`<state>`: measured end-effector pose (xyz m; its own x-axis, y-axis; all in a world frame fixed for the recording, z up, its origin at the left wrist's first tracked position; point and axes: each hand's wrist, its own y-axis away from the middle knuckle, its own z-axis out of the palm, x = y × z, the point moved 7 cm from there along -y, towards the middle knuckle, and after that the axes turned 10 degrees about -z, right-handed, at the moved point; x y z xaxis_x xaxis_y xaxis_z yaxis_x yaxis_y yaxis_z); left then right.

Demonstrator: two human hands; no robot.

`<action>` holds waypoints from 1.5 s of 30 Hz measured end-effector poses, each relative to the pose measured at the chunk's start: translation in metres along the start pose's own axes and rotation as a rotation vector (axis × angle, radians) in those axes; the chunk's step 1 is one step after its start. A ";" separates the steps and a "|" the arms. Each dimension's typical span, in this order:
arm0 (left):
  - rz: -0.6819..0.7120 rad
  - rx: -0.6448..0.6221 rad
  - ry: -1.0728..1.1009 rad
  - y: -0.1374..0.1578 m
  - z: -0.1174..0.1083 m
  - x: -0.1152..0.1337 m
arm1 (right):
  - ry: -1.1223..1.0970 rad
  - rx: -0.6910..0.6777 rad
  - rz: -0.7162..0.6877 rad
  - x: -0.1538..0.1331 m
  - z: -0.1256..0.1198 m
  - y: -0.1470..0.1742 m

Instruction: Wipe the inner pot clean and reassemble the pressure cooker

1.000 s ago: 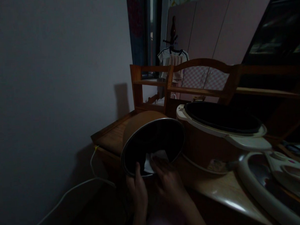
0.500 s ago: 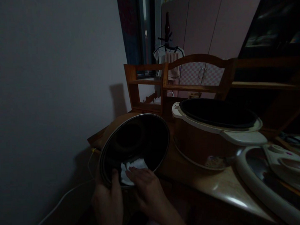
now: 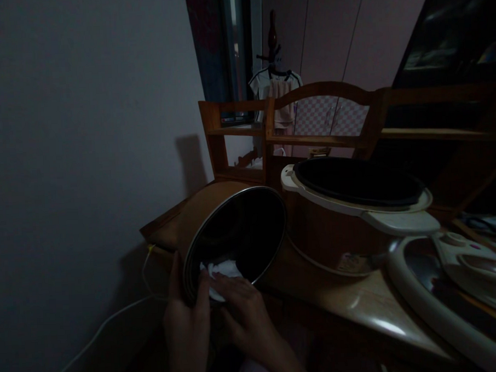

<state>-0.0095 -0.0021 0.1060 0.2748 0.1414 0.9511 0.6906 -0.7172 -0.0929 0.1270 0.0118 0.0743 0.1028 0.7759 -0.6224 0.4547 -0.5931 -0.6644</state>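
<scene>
A round inner pot (image 3: 219,201), dark inside with a tan outer wall, is tilted on its side with its mouth facing me. My left hand (image 3: 187,309) grips its lower left rim, thumb on the inside and fingers around the outer wall. In my right hand (image 3: 245,307) is a crumpled white tissue (image 3: 225,269), pressed against the inside of the pot near the lower rim. My right fingers lie over the tissue and hide part of it.
To the right stands a cooker body (image 3: 328,232) with white handles. Its lid (image 3: 449,287) lies on the table (image 3: 360,307) in front. Behind is a wooden shelf (image 3: 237,132). A wall (image 3: 85,133) and a white cord (image 3: 102,327) are at left.
The pot has turned, its mouth facing more to the right, and shifted slightly right with my left hand. My right hand and the tissue stay by the lower rim. The view has shifted a little.
</scene>
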 end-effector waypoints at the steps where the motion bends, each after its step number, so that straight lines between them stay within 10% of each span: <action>1: 0.004 -0.029 0.057 0.000 0.002 0.000 | -0.001 0.001 0.003 0.001 0.000 0.000; 19: -0.131 -0.351 0.488 -0.011 0.025 -0.014 | 0.135 0.000 0.052 0.009 -0.004 0.002; 32: 0.023 -0.335 0.183 -0.014 0.023 -0.007 | 0.844 -0.108 0.201 0.042 -0.029 0.015; 45: -0.100 -0.333 0.147 -0.004 0.029 -0.007 | 0.988 -0.275 0.116 0.047 -0.037 0.005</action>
<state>0.0053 0.0190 0.0914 0.1013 0.1401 0.9849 0.4468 -0.8910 0.0807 0.1671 0.0540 0.0572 0.7834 0.6211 0.0234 0.5695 -0.7022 -0.4272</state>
